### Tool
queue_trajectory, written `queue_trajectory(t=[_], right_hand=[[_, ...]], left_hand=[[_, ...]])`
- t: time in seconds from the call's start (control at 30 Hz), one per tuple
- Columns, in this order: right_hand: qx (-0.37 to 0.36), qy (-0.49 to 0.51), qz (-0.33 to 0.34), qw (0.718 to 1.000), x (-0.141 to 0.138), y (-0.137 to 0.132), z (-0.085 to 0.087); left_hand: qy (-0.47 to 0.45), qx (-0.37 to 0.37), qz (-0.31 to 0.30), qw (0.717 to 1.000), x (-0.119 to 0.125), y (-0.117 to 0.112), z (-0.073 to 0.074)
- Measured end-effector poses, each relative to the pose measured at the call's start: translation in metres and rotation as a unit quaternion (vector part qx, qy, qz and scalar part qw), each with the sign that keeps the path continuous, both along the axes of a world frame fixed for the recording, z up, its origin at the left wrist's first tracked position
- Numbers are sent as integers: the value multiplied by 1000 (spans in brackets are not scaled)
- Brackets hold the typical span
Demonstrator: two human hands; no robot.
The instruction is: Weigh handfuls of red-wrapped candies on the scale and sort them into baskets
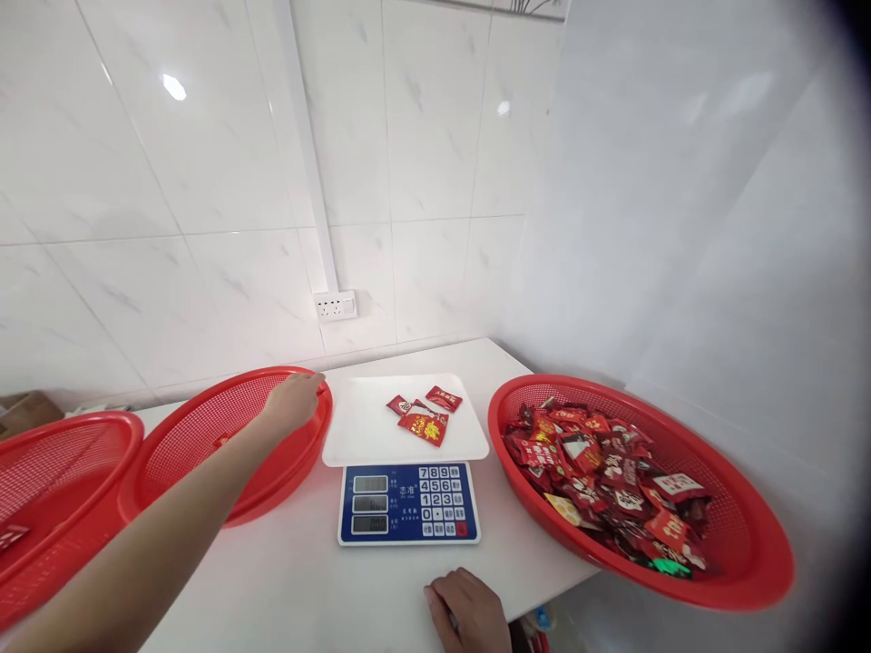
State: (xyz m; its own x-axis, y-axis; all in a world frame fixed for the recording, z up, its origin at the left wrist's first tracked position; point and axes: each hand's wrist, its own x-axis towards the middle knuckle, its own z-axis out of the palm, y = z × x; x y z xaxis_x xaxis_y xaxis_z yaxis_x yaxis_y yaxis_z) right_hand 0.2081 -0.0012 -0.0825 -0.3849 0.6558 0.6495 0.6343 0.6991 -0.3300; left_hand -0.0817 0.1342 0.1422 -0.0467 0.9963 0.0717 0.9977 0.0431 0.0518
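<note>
My left hand (296, 402) reaches across the middle red basket (224, 399), its fingers closed over the rim on the side by the scale. Inside that basket a small red packet shows partly behind my forearm. My right hand (469, 612) rests curled at the table's front edge, below the scale, with nothing visible in it. Between the hands stands a digital scale (409, 504) with a blue keypad panel. On its white weighing tray (360, 422) lie a few red snack packets (425, 423).
At the right, a large red basket (748, 553) holds a heap of wrapped snacks (612, 481) and overhangs the white table (272, 580). Another red basket (102, 431) is at the far left. Behind are a tiled wall and a power socket (336, 306); a cardboard box (27, 413) sits at the left edge.
</note>
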Motion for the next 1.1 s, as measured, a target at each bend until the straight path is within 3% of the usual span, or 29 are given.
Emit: queue_trajectory(t=[0.07, 0.13, 0.33, 0.43, 0.57, 0.77, 0.87, 1.0, 1.1], right_hand=[[4, -2, 2, 1000, -1, 0, 1], [8, -7, 3, 1000, -1, 0, 3], [-6, 2, 0, 1000, 0, -1, 3], [-14, 4, -6, 1000, 1, -2, 1], [-1, -3, -7, 1000, 2, -3, -1], [14, 1, -3, 1000, 0, -3, 4], [16, 9, 1, 1000, -2, -3, 9], [7, 6, -1, 1000, -3, -4, 12], [-2, 5, -8, 1000, -2, -5, 12]], left_hand=[[-13, -20, -28, 999, -5, -9, 2], [-29, -37, -77, 996, 6, -9, -4], [-56, -71, -214, 973, 85, 30, -44], [-66, -84, -238, 965, 106, 46, -52], [-65, -75, -220, 971, 88, 45, -44], [-35, -18, -102, 994, 8, 6, -16], [-14, -6, -53, 998, -18, -7, 0], [15, -8, -40, 999, -11, -3, 5], [10, -25, -120, 992, 27, 8, -7]])
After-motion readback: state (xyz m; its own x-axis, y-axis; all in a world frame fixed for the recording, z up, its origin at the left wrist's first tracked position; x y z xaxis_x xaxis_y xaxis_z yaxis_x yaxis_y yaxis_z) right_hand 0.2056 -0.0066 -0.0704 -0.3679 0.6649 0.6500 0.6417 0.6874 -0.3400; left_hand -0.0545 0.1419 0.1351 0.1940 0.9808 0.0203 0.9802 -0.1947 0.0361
